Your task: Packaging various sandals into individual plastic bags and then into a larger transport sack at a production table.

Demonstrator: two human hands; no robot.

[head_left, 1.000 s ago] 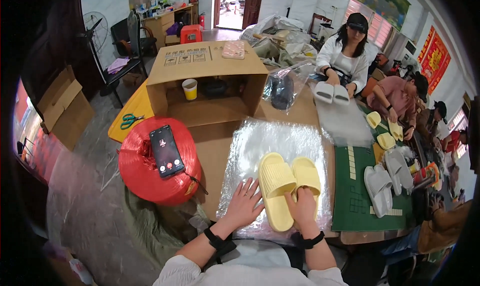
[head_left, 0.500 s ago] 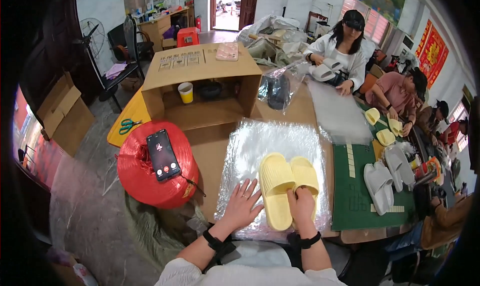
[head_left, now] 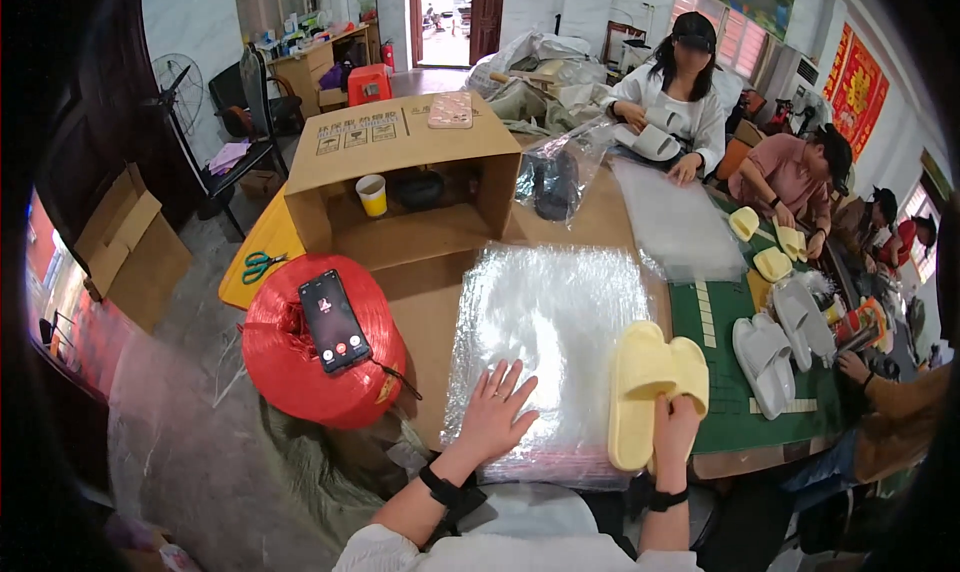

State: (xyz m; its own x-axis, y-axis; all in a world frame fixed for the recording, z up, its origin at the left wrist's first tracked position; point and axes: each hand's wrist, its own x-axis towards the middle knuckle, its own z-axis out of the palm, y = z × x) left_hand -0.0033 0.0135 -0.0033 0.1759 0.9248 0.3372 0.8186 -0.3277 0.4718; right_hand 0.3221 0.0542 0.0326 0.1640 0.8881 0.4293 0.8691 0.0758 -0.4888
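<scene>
A pair of pale yellow slide slippers (head_left: 638, 392) lies side by side over the right edge of a stack of transparent plastic bags (head_left: 540, 302). My right hand (head_left: 677, 430) grips the pair from the near end. Its fingertips are partly hidden inside the right slipper. My left hand (head_left: 495, 417) rests flat on the near left part of the bags, fingers spread, holding nothing. The bags lie on a cardboard-covered tabletop (head_left: 425, 317).
Left of the bags sits a red twine roll (head_left: 270, 347) with a phone (head_left: 333, 322) on it. Beyond stands an open cardboard box (head_left: 400, 137). On the right, a green mat (head_left: 720, 402) bears grey slippers (head_left: 763, 367). A co-worker (head_left: 680, 92) holds light grey slippers across the table.
My right hand has moved the yellow slippers rightward, from the middle of the bag stack to its right edge. My left hand stays flat on the bags.
</scene>
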